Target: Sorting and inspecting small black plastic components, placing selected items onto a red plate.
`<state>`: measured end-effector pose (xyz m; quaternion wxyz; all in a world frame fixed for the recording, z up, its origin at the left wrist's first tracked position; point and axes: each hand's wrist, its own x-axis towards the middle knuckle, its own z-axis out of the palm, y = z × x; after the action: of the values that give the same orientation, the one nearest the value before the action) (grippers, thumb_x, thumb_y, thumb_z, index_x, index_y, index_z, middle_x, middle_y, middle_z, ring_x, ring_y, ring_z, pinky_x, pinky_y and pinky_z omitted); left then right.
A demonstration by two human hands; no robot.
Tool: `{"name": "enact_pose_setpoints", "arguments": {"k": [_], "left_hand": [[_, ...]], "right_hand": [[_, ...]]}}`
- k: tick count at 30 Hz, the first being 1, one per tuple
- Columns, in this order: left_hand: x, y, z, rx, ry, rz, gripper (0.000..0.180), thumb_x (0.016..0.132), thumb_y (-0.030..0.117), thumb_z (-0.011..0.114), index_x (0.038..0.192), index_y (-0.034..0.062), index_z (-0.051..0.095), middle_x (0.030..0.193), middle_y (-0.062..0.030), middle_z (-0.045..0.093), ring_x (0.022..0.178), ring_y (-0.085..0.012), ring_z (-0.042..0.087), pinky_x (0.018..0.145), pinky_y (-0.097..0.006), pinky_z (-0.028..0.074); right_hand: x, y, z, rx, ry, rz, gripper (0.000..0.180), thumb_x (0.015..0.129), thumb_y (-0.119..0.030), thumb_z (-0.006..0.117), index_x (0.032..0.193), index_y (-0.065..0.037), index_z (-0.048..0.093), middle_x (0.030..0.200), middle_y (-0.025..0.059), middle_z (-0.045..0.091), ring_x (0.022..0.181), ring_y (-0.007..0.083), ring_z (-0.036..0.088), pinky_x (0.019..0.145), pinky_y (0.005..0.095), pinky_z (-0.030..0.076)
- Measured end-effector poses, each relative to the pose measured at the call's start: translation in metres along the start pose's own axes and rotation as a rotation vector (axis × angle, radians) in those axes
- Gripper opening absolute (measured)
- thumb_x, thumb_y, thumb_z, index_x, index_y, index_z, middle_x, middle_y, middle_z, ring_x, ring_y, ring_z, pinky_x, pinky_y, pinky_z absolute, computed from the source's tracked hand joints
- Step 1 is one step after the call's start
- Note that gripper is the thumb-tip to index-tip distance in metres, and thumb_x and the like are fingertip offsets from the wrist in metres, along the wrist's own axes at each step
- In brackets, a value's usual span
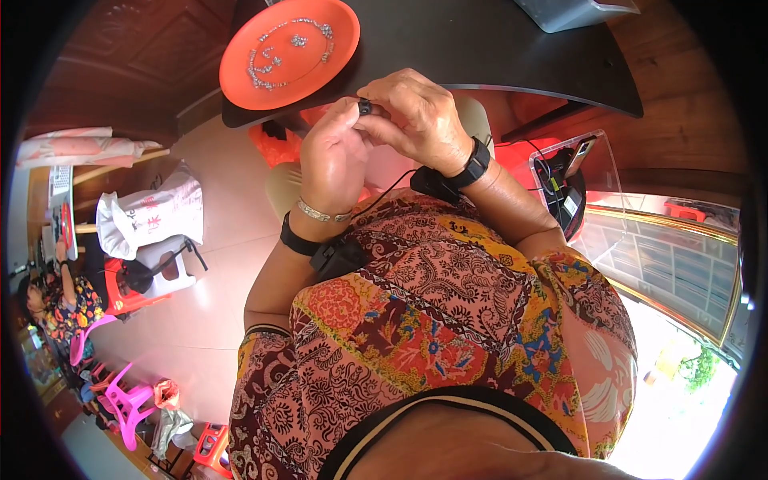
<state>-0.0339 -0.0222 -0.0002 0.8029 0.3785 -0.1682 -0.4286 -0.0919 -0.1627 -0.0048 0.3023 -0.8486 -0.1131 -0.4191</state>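
Note:
My hands meet in front of my chest, just short of the dark table's near edge. Between the fingertips sits a small black piece (365, 106), partly covered, its kind too small to make out. My left hand (334, 156) pinches it from the left, its fingers largely hidden behind the thumb side. From the right, my right hand (418, 112) closes thumb and fingers on the same piece. An orange plate (240, 76) lies on the table beyond my left hand. Small silvery pieces (299, 41) are spread on it, some in a curved row, others in little heaps.
The black table (448, 48) carries a grey plastic container (564, 14) at far right. A clear box with a phone (579, 158) and cables stands right of me. At left are a white bag (156, 214), plastic stools (128, 404) and another person (68, 296).

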Motion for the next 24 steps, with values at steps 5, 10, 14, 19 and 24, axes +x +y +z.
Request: {"name": "enact_pose_setpoints", "arguments": {"k": [5, 10, 14, 19, 24], "left_hand": [[0.001, -0.005, -0.009, -0.081, -0.01, 0.047, 0.022, 0.094, 0.018, 0.041, 0.102, 0.0024, 0.054, 0.104, -0.0061, 0.056, 0.095, -0.0179, 0.055, 0.087, -0.035, 0.042], [0.001, -0.001, 0.002, -0.004, 0.027, 0.004, 0.029, 0.095, 0.019, 0.04, 0.111, -0.0001, 0.054, 0.108, -0.0068, 0.056, 0.098, -0.0184, 0.055, 0.087, -0.035, 0.043], [0.001, -0.003, 0.004, -0.017, 0.025, 0.006, 0.035, 0.097, 0.02, 0.038, 0.119, -0.0029, 0.052, 0.113, -0.0084, 0.056, 0.101, -0.02, 0.056, 0.088, -0.037, 0.044], [-0.002, -0.001, 0.005, -0.025, 0.029, 0.003, 0.034, 0.097, 0.021, 0.037, 0.114, -0.0033, 0.053, 0.113, -0.0094, 0.056, 0.1, -0.0201, 0.056, 0.088, -0.036, 0.044], [0.0, -0.006, -0.012, -0.104, 0.048, 0.005, 0.031, 0.097, 0.021, 0.037, 0.105, -0.0028, 0.054, 0.11, -0.0113, 0.057, 0.096, -0.0194, 0.057, 0.086, -0.035, 0.045]], "right_hand": [[0.001, 0.003, -0.002, 0.212, 0.02, 0.053, 0.018, 0.078, -0.008, 0.073, 0.093, -0.003, 0.065, 0.088, 0.0073, 0.067, 0.077, 0.0201, 0.064, 0.066, 0.0301, 0.053], [-0.003, -0.002, 0.003, 0.427, 0.046, 0.3, 0.009, 0.086, -0.01, 0.067, 0.09, -0.002, 0.065, 0.086, 0.0071, 0.067, 0.077, 0.0157, 0.065, 0.065, 0.0287, 0.054], [-0.006, -0.015, 0.005, 0.728, 0.069, 0.667, 0.011, 0.087, -0.014, 0.067, 0.088, -0.002, 0.065, 0.083, 0.0086, 0.068, 0.075, 0.015, 0.066, 0.062, 0.0281, 0.055], [-0.008, 0.001, 0.009, 0.395, 0.091, 0.32, 0.01, 0.084, -0.013, 0.069, 0.087, -0.003, 0.066, 0.085, 0.0068, 0.067, 0.077, 0.0195, 0.066, 0.065, 0.0307, 0.055], [-0.006, -0.003, 0.006, 0.055, 0.1, 0.032, 0.022, 0.073, -0.014, 0.076, 0.09, -0.006, 0.064, 0.087, 0.0052, 0.066, 0.078, 0.0244, 0.065, 0.068, 0.0333, 0.054]]}}
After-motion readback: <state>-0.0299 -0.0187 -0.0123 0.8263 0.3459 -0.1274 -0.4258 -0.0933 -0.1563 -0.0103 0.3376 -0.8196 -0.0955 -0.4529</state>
